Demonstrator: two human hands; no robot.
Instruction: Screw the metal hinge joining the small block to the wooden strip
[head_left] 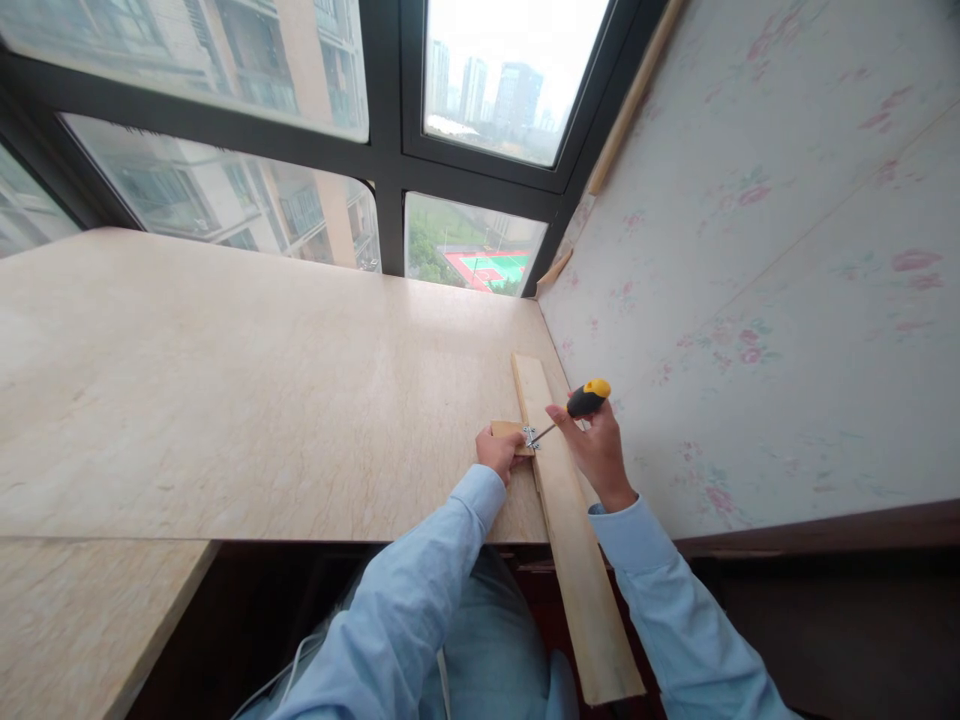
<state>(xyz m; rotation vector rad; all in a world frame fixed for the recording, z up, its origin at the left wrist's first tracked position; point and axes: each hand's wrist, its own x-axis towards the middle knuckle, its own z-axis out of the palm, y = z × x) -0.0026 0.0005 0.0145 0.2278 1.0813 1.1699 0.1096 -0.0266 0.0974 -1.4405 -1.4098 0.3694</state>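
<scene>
My right hand (600, 450) is closed round a screwdriver (589, 398) with a black and yellow handle. Its thin shaft slants down to the left, and the tip meets a small metal hinge (531, 437). The hinge lies where a short wooden block (508, 429) joins the side of a long pale wooden board (566, 510). My left hand (500, 453) grips the short block beside the hinge, thumb on top. The long board rests on the stone sill, and its near end juts out past the sill's edge. Any screw under the tip is too small to make out.
A wide beige stone sill (262, 400) stretches to the left, with a lower ledge (82, 610) at the near left. Dark-framed windows (386, 150) stand behind it. A wall with flowered paper (750, 300) rises close to my right hand. White cords (296, 660) hang near my lap.
</scene>
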